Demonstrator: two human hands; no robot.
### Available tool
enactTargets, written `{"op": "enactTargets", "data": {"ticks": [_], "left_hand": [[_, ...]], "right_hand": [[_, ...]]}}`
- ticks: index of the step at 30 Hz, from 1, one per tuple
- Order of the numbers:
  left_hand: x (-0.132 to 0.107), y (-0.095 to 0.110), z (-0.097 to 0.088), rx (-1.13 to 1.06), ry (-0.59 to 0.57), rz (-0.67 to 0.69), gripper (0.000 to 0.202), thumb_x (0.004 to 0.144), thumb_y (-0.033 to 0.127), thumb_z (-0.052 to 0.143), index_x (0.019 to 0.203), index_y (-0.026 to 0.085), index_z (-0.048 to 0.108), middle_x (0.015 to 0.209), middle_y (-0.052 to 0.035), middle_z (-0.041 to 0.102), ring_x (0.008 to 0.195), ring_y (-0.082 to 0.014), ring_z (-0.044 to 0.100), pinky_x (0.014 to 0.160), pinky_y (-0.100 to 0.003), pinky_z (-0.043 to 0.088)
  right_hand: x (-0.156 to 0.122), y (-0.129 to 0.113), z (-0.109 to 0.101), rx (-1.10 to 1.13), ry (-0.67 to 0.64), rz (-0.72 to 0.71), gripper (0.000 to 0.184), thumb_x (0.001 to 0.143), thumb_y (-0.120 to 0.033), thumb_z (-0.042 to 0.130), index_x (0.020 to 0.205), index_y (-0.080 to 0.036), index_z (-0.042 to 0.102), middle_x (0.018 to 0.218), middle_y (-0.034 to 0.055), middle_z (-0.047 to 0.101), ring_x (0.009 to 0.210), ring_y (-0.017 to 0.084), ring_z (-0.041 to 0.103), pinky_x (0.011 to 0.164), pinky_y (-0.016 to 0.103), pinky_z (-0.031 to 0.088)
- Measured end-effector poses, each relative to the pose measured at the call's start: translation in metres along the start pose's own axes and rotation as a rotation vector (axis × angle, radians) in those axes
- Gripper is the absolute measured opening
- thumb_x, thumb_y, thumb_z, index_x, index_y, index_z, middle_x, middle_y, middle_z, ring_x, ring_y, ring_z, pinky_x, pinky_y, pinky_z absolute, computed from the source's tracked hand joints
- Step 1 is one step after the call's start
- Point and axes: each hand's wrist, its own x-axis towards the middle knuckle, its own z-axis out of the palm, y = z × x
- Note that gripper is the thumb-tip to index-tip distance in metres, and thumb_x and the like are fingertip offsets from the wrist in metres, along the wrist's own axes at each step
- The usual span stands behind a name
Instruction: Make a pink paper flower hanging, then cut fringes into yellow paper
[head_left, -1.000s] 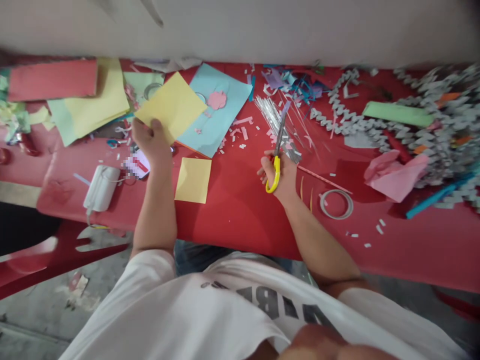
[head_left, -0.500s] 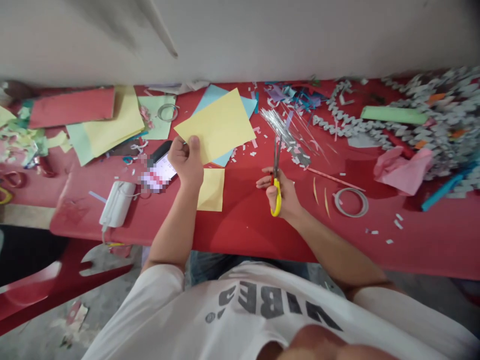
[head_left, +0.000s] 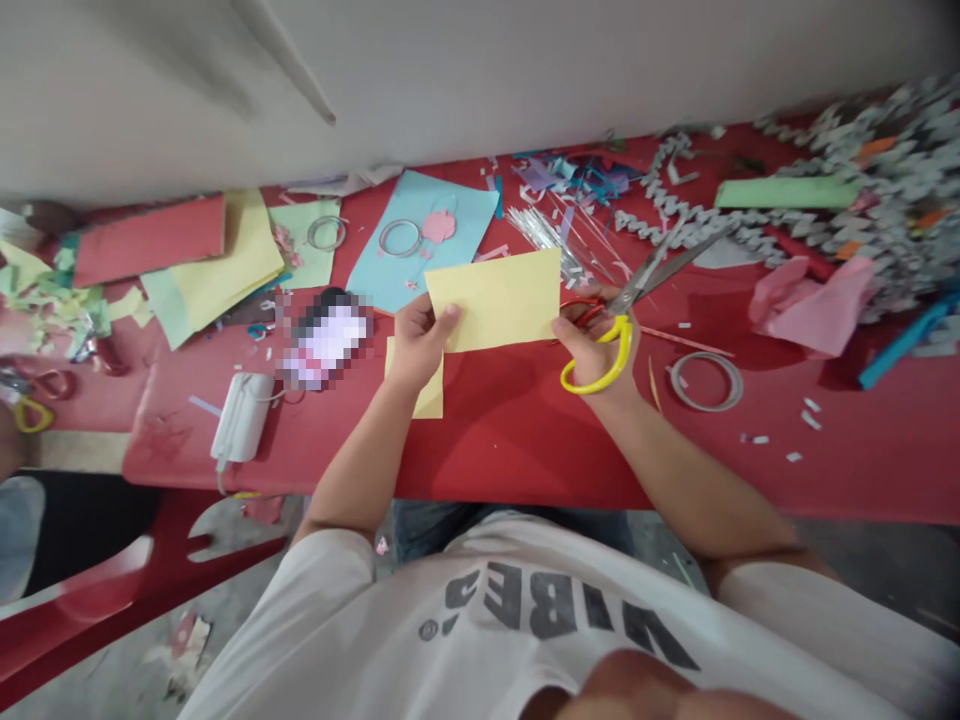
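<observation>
Well, my left hand [head_left: 420, 345] is closed in a pinch on the left edge of a yellow sheet [head_left: 491, 298], and my right hand [head_left: 596, 350] is curled narrow around the yellow handles of my scissors [head_left: 646, 272]. The blades point far and to the right, clear of the paper. My right thumb [head_left: 564, 332] reaches the sheet's right edge; it looks to be touching, but I cannot tell whether it grips.

The sheet is held flat in front of me, over the red table [head_left: 510, 445], with a second yellow sheet [head_left: 429, 395] lying just below my left hand. To handle this well, I keep the paper taut between both hands so it cannot sag, and I keep the blades angled away from my fingers.

Farther off lie a blue sheet [head_left: 416, 245] with a wire ring [head_left: 399, 238] on it, and a blurred phone [head_left: 326, 338] to my left. A white charger [head_left: 244, 417] sits nearer the table's edge. To my right are silver strips [head_left: 544, 240], crumpled pink paper [head_left: 814, 305], and a heap of grey paper chain [head_left: 847, 130].
</observation>
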Motion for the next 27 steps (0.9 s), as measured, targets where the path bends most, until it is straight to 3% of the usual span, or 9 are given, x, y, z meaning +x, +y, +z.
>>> {"op": "enactTargets", "data": {"ticks": [3, 5, 8, 9, 12, 16, 18, 22, 27], "left_hand": [[-0.002, -0.007, -0.001, -0.171, -0.24, -0.018, 0.075, 0.091, 0.09, 0.071, 0.124, 0.023, 0.076, 0.106, -0.0131, 0.082, 0.093, -0.0285, 0.083, 0.063, -0.031, 0.059], [-0.006, -0.009, 0.001, -0.226, -0.434, -0.07, 0.09, 0.078, 0.095, 0.079, 0.132, 0.024, 0.07, 0.112, -0.016, 0.081, 0.088, -0.0289, 0.083, 0.054, -0.029, 0.053], [-0.016, -0.007, 0.013, -0.141, -0.596, -0.13, 0.081, 0.065, 0.082, 0.099, 0.116, 0.024, 0.074, 0.121, -0.0185, 0.082, 0.085, -0.0254, 0.08, 0.059, -0.03, 0.054], [-0.02, -0.006, 0.018, -0.086, -0.601, -0.174, 0.071, 0.07, 0.077, 0.099, 0.11, 0.024, 0.075, 0.127, -0.0185, 0.081, 0.09, -0.0248, 0.08, 0.066, -0.033, 0.058], [-0.029, -0.006, 0.032, -0.022, -0.342, -0.215, 0.058, 0.091, 0.082, 0.078, 0.101, 0.024, 0.079, 0.108, -0.0116, 0.083, 0.072, -0.0167, 0.07, 0.068, -0.033, 0.057], [-0.033, -0.01, 0.039, 0.127, -0.146, -0.343, 0.063, 0.106, 0.076, 0.063, 0.076, 0.022, 0.077, 0.074, -0.0046, 0.074, 0.057, -0.0118, 0.055, 0.062, -0.031, 0.048], [-0.031, -0.009, 0.038, 0.139, -0.058, -0.415, 0.066, 0.104, 0.078, 0.064, 0.07, 0.022, 0.074, 0.073, -0.0045, 0.074, 0.055, -0.0119, 0.056, 0.061, -0.031, 0.048], [-0.026, 0.001, 0.034, 0.166, 0.066, -0.476, 0.068, 0.101, 0.085, 0.061, 0.078, 0.024, 0.078, 0.078, -0.0052, 0.075, 0.065, -0.0155, 0.066, 0.068, -0.031, 0.055], [-0.028, 0.013, 0.026, 0.164, 0.125, -0.433, 0.065, 0.103, 0.083, 0.059, 0.08, 0.025, 0.078, 0.081, -0.0052, 0.077, 0.071, -0.0178, 0.07, 0.074, -0.033, 0.06]], "right_hand": [[0.008, 0.006, -0.002, -0.023, 0.026, -0.01, 0.047, 0.083, -0.037, 0.085, 0.123, -0.028, 0.062, 0.085, -0.0027, 0.073, 0.068, 0.016, 0.07, 0.062, 0.031, 0.059], [0.011, 0.009, -0.001, -0.015, 0.046, -0.001, 0.048, 0.083, -0.038, 0.084, 0.123, -0.029, 0.06, 0.084, -0.0032, 0.073, 0.068, 0.017, 0.071, 0.063, 0.033, 0.061], [0.009, 0.008, 0.003, 0.004, 0.083, 0.03, 0.048, 0.084, -0.042, 0.085, 0.122, -0.029, 0.058, 0.083, -0.0032, 0.072, 0.067, 0.019, 0.071, 0.067, 0.038, 0.064], [0.006, 0.007, 0.005, -0.006, 0.097, 0.033, 0.048, 0.085, -0.044, 0.085, 0.121, -0.029, 0.058, 0.084, -0.0025, 0.072, 0.067, 0.02, 0.071, 0.069, 0.04, 0.064], [-0.004, 0.001, 0.01, -0.042, 0.07, 0.019, 0.048, 0.088, -0.049, 0.087, 0.122, -0.029, 0.06, 0.088, 0.0002, 0.073, 0.072, 0.021, 0.07, 0.07, 0.041, 0.062], [-0.014, 0.002, 0.013, 0.011, -0.017, 0.051, 0.05, 0.09, -0.056, 0.089, 0.123, -0.03, 0.061, 0.09, 0.0004, 0.072, 0.076, 0.02, 0.07, 0.073, 0.039, 0.062], [-0.018, 0.007, 0.011, 0.05, -0.092, 0.079, 0.056, 0.089, -0.061, 0.09, 0.126, -0.031, 0.061, 0.095, 0.0011, 0.073, 0.084, 0.021, 0.075, 0.079, 0.039, 0.065], [-0.027, 0.016, 0.0, -0.012, -0.321, 0.094, 0.068, 0.091, -0.081, 0.079, 0.136, -0.033, 0.058, 0.111, 0.0066, 0.08, 0.105, 0.03, 0.082, 0.096, 0.048, 0.066], [-0.037, 0.003, -0.007, -0.117, -0.573, 0.102, 0.083, 0.085, -0.097, 0.071, 0.132, -0.029, 0.06, 0.108, 0.0102, 0.082, 0.098, 0.033, 0.083, 0.087, 0.048, 0.066]]}}
